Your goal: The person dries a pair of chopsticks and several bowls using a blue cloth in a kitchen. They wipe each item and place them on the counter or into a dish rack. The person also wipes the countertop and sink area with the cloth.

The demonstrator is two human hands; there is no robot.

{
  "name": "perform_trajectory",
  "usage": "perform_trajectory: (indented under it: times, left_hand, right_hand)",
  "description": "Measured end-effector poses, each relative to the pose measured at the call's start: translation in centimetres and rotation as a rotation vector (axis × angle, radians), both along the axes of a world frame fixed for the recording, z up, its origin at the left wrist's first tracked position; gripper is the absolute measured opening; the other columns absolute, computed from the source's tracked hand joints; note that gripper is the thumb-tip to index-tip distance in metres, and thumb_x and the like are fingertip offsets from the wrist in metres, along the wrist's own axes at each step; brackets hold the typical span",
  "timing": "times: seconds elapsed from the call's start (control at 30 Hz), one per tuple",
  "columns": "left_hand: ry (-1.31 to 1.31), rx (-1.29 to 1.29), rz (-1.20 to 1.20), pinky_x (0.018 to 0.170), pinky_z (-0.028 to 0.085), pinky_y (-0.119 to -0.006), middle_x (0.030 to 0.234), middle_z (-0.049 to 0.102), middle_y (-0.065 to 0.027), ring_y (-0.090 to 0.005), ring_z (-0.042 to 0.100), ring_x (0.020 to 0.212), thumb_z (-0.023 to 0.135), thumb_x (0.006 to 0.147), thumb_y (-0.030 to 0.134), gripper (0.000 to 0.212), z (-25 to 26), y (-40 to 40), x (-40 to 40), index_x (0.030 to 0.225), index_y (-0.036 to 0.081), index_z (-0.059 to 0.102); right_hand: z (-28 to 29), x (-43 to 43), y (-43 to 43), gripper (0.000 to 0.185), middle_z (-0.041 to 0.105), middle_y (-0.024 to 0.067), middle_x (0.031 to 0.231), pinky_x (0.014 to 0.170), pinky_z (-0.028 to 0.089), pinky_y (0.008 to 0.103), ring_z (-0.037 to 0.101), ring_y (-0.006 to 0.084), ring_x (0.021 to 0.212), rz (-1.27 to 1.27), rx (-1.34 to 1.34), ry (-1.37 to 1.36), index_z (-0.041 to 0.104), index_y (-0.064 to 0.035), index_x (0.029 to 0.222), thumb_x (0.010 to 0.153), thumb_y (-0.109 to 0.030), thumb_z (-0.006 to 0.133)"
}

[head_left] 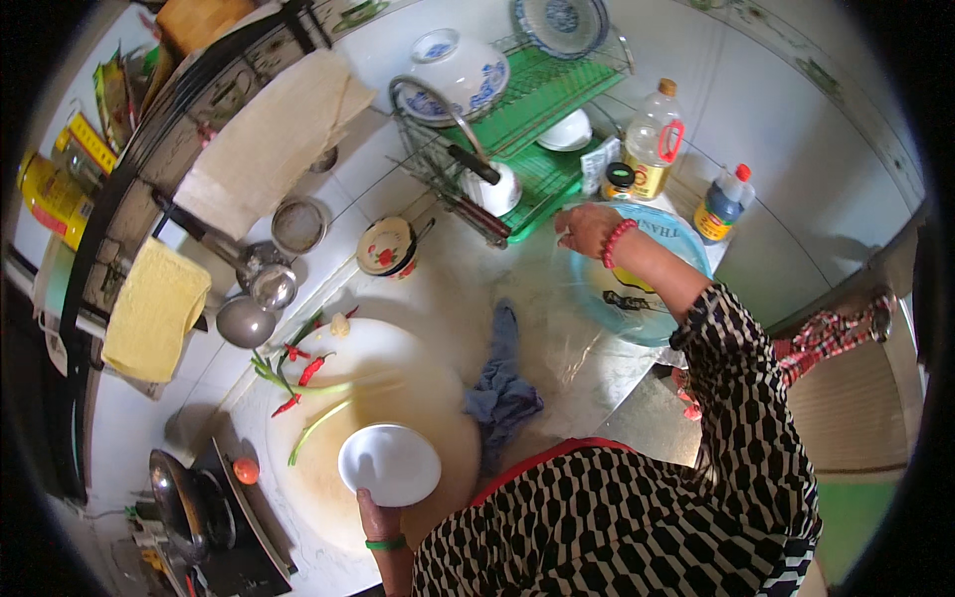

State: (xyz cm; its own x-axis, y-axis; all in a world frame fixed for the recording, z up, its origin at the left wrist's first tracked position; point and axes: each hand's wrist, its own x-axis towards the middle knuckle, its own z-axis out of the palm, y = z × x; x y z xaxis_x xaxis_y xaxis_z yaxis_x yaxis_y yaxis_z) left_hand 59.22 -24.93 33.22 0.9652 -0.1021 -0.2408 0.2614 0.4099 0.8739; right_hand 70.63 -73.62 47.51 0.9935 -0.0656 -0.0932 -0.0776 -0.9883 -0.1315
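Observation:
My left hand (379, 516) grips the rim of a white bowl (390, 464), which shows no contents, above a round cutting board (448, 448). Red chillies (311, 370), green onion stalks (321, 430) and a garlic piece (339, 324) lie on or by the board's upper left part. My right hand (589, 230), wearing a red bead bracelet, is at the left edge of a round blue container (694, 254) covered with clear printed plastic. Its fingers are bent near the plastic; whether they pinch it is unclear. A crumpled blue cloth (501, 399) lies between the board and the container.
A green dish rack (522, 104) holds bowls at the back. An oil bottle (649, 142), a dark-lidded jar (618, 181) and a sauce bottle (722, 205) stand behind the container. An enamel cup (386, 248), hanging ladles (246, 322), a tomato (245, 470) and a lidded pan (179, 504) are leftward.

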Motion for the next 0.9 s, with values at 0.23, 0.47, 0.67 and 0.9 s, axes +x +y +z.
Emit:
perform_trajectory:
  times: [0.23,0.47,0.67,0.9]
  left_hand:
    - [0.159,0.017,0.113,0.090,0.039,-0.043,0.124,0.039,-0.0159,-0.0281,0.042,0.111,0.036,0.086,0.041,0.055,1.8,-1.2,0.5,0.128,0.006,0.031]
    - [0.082,-0.220,-0.003,0.095,0.032,-0.035,0.122,0.040,-0.0160,-0.0249,0.040,0.111,0.033,0.088,0.037,0.055,4.1,-5.4,1.3,0.126,-0.003,0.029]
    - [-0.003,-0.190,-0.434,0.095,0.032,-0.032,0.121,0.042,-0.0138,-0.0214,0.041,0.112,0.023,0.091,0.032,0.047,4.4,-11.1,3.9,0.123,-0.001,0.032]
    - [-0.152,-0.216,-0.621,0.096,0.030,-0.033,0.130,0.030,-0.0122,-0.0219,0.035,0.117,0.035,0.089,0.038,0.057,4.3,-15.9,4.8,0.131,0.003,0.018]
  right_hand:
    - [-4.7,4.0,0.8,0.032,0.059,0.0153,0.095,0.075,0.044,0.0402,0.055,0.0317,0.091,0.195,-0.099,0.055,0.057,-0.0057,0.096,0.075,-0.029,0.052]
    - [-4.7,-8.1,10.9,0.052,0.050,0.0120,0.114,0.077,0.048,0.0313,0.054,0.0205,0.096,0.454,1.028,0.469,0.042,-0.0108,0.121,0.074,-0.011,0.062]
    - [-5.0,-10.5,15.4,0.099,0.023,0.0084,0.135,0.101,0.021,0.0371,0.022,0.0216,0.125,0.220,1.837,0.351,0.008,-0.0077,0.135,0.064,-0.031,0.073]
    - [-5.1,-13.5,12.8,0.082,0.030,0.0113,0.130,0.096,0.032,0.0393,0.032,0.0229,0.119,-0.142,1.948,0.117,0.016,-0.0070,0.133,0.069,-0.020,0.064]
